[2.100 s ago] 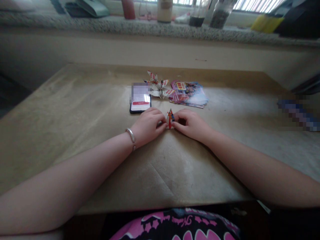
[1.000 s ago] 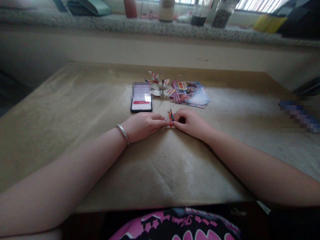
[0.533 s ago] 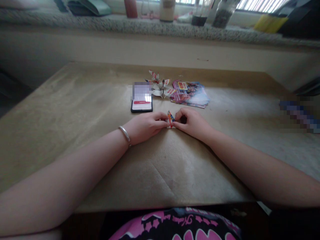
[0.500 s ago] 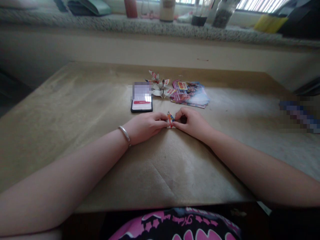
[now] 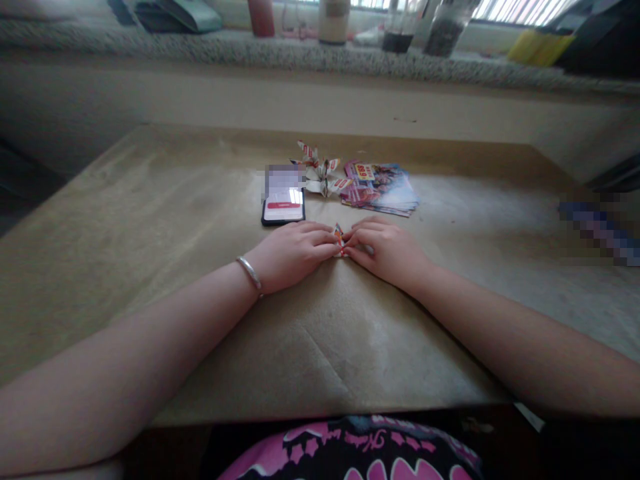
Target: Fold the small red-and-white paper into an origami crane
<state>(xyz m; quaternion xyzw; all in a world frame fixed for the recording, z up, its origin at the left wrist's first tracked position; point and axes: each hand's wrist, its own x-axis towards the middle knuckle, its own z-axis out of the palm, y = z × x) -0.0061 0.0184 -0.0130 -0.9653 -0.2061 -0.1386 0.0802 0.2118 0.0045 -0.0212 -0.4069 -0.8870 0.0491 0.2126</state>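
Observation:
Between my two hands, low over the tabletop, is a small folded paper piece (image 5: 339,235), white with orange and red print. My left hand (image 5: 303,252), with a silver bangle on the wrist, pinches its left side. From the right, my right hand (image 5: 385,247) grips the other side with thumb and fingertips. The fingers hide much of the paper. Just beyond my left hand lies a phone (image 5: 283,205) with its screen lit and partly blurred out. Folded paper shapes with pointed petals (image 5: 325,177) sit beside the phone.
A fanned stack of printed leaflets (image 5: 383,187) lies right of the folded shapes on the tan-covered table (image 5: 200,200). A pixelated blue item (image 5: 600,230) is at the right edge. Behind, a speckled stone sill (image 5: 290,57) bears jars (image 5: 334,20) and a yellow object (image 5: 540,47).
My right hand's fingers have come down and inward over the paper, and my left fingers have spread further across it. Less of the printed paper shows now.

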